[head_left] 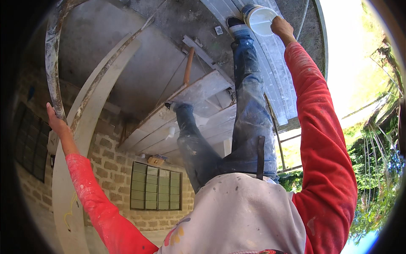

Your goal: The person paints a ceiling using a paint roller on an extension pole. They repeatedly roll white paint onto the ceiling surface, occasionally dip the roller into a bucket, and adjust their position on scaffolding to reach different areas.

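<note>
On the left, my left hand (58, 120) is closed round a paint-spattered metal pole (53, 55), near its lower end in view. My right hand (282, 29), at the top right, grips the rim of a bucket (249, 10). White liquid, apparently paint, shows inside the bucket. It stands or hangs beside my dark shoe (234, 21), over grey metal planks (277, 80); whether it rests on them I cannot tell. Both my red sleeves and my jeans carry pale spatters.
My other foot is on a wooden board platform (207, 86). A second spattered pole (105, 67) slants past a pale column (91, 97). An orange-brown post (188, 65) rises near the boards. Below are a block wall (105, 169) and a window (155, 186). Greenery lies beyond the right edge.
</note>
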The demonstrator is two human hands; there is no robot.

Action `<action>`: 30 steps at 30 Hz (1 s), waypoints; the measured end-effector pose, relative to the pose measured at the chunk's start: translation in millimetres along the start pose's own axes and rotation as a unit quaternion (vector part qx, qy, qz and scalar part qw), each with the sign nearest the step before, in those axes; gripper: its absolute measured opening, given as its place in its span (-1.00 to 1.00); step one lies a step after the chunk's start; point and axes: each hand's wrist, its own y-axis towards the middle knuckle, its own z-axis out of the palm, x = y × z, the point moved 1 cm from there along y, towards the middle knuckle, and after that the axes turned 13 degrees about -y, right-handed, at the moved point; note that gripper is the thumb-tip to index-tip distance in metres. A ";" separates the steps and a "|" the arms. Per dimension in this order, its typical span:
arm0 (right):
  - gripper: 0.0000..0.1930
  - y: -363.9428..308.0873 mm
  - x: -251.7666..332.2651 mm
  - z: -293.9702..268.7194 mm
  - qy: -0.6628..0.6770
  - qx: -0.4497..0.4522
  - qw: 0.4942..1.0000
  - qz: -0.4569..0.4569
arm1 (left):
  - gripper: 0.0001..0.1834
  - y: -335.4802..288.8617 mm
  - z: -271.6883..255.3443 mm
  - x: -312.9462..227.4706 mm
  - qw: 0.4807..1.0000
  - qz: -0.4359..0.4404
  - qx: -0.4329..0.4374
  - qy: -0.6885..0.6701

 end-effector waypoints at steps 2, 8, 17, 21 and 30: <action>-0.63 33.7 3.7 21.7 0.013 -0.001 1.000 -0.004 | -0.42 -6.2 9.4 -12.1 1.000 -0.009 0.002 -0.020; -0.61 65.9 1.5 60.3 0.040 0.002 0.999 -0.020 | -0.46 -5.7 0.4 -12.5 0.996 0.085 0.000 0.024; -0.62 32.1 -3.6 4.7 0.012 0.024 0.999 -0.018 | -0.46 -1.6 -11.5 -4.3 0.995 0.092 0.001 0.049; -0.63 52.8 11.8 30.8 0.027 -0.004 0.999 -0.027 | -0.46 3.5 -15.6 -3.2 0.995 0.094 0.003 0.037; -0.65 -2.9 11.6 -16.8 -0.016 0.014 0.999 -0.040 | -0.49 -6.4 -17.2 -1.3 0.996 0.080 -0.026 0.022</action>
